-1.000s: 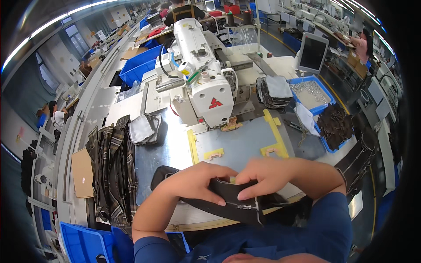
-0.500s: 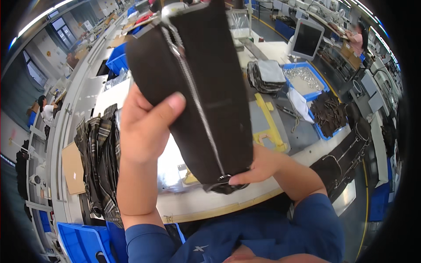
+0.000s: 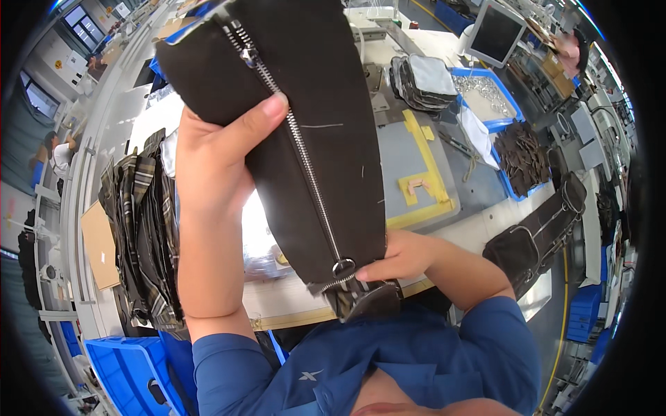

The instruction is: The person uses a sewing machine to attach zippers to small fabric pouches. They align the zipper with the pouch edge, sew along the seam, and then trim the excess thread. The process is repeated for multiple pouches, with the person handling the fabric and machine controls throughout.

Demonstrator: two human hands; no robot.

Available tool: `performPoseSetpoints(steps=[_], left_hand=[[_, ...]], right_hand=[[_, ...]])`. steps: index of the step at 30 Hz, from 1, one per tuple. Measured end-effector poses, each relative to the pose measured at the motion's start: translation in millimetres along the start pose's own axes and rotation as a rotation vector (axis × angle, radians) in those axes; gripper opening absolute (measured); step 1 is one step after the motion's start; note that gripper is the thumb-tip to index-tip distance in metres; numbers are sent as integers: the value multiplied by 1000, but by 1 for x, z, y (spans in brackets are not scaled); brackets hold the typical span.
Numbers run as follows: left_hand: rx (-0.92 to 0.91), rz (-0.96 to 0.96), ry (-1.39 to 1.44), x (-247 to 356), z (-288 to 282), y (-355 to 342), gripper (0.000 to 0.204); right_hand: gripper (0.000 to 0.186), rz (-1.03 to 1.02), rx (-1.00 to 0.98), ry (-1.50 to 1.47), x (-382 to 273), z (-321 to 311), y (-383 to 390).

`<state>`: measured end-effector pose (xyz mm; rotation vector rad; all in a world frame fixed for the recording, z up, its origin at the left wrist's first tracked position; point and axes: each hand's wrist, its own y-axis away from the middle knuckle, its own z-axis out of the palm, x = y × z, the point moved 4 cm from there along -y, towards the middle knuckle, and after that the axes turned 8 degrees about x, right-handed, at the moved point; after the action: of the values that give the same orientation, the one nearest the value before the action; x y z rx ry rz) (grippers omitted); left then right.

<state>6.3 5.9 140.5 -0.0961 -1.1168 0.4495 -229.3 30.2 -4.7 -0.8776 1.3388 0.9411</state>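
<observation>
A black fabric panel point(image 3: 336, 173) is held up at a slant, with a long metal zipper point(image 3: 302, 152) down its face, a slider point(image 3: 248, 57) near the top and a metal ring point(image 3: 343, 265) at the bottom. My left hand point(image 3: 215, 149) grips the panel's left edge, thumb beside the zipper. My right hand point(image 3: 406, 256) holds the lower right corner near the ring, where a short zipper crosses and a folded part hangs. Behind, the panel hides most of the machine; a metal plate point(image 3: 413, 156) with yellow tape shows at its right.
Plaid fabric pieces point(image 3: 139, 236) and cardboard point(image 3: 97, 243) lie at left. At right are stacked pads point(image 3: 423, 83), blue trays point(image 3: 513, 104), a monitor point(image 3: 496, 31) and dark zippered pieces point(image 3: 534, 236). A blue bin point(image 3: 125, 374) stands lower left. Co-workers point(image 3: 569, 52) are farther off.
The black panel has risen from low over the table to upright before the camera, its zipper now running lengthwise and covering the machine. My left hand has moved up with it.
</observation>
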Motion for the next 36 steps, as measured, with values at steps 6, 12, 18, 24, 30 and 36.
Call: performPoseSetpoints(steps=[6, 12, 18, 24, 30, 36], left_hand=[[14, -214, -62, -57, -13, 6, 22], [-115, -193, -307, -104, -9, 27, 24], [-64, -203, -174, -97, -12, 25, 18], [-108, -256, -404, -112, -10, 35, 27], [-79, -160, -342, -106, 1, 36, 40], [-216, 59, -687, -102, -7, 48, 21]], right_hand=[[42, 93, 130, 163, -7, -47, 0], [26, -268, 556, -126, -59, -98, -56], [25, -235, 554, 13, -60, -101, -70], [22, -305, 632, -153, -56, -105, -67], [26, -358, 536, 156, -58, -108, -56], [55, -420, 280, -10, -82, -103, -44]])
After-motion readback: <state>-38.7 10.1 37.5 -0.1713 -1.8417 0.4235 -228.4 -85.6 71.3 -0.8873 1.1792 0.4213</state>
